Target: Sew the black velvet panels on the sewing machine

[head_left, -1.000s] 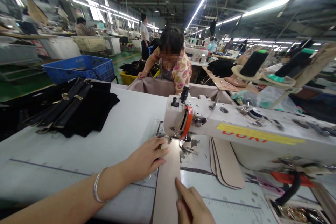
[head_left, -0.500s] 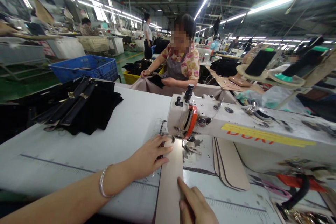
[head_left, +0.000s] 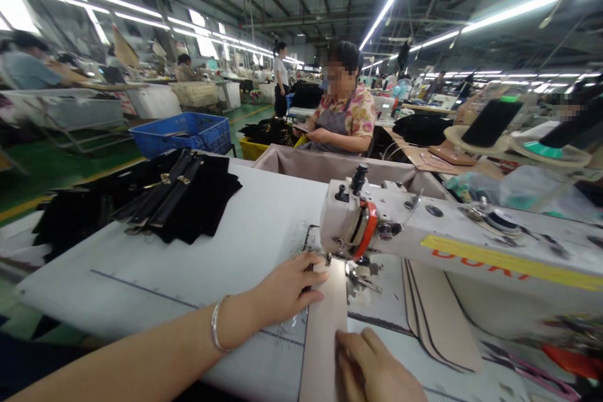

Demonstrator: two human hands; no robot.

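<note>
A long beige strip [head_left: 325, 333] lies under the needle area of a white sewing machine [head_left: 351, 226] and runs down toward me. My left hand [head_left: 292, 286], with a silver bangle on its wrist, rests on the strip's left side close to the presser foot, fingers spread and flat. Lower down, my right hand [head_left: 377, 367] has its fingers curled at the strip's right edge, thumb and index gripping that edge. Part of the right hand's grip is hidden from above.
Black pieces with straps [head_left: 188, 195] are piled on the white table [head_left: 264, 220] at left. Rounded beige panels [head_left: 443, 320] lie under the machine arm, near pink-handled scissors [head_left: 541, 377]. A co-worker [head_left: 346, 113] stands behind a fabric-lined bin [head_left: 301, 163]. A blue crate [head_left: 181, 133] stands beyond.
My view has turned left, so the scene sits farther right. My right index finger has drawn in toward the thumb at the strip's edge. The co-worker's hands have lifted from the bin.
</note>
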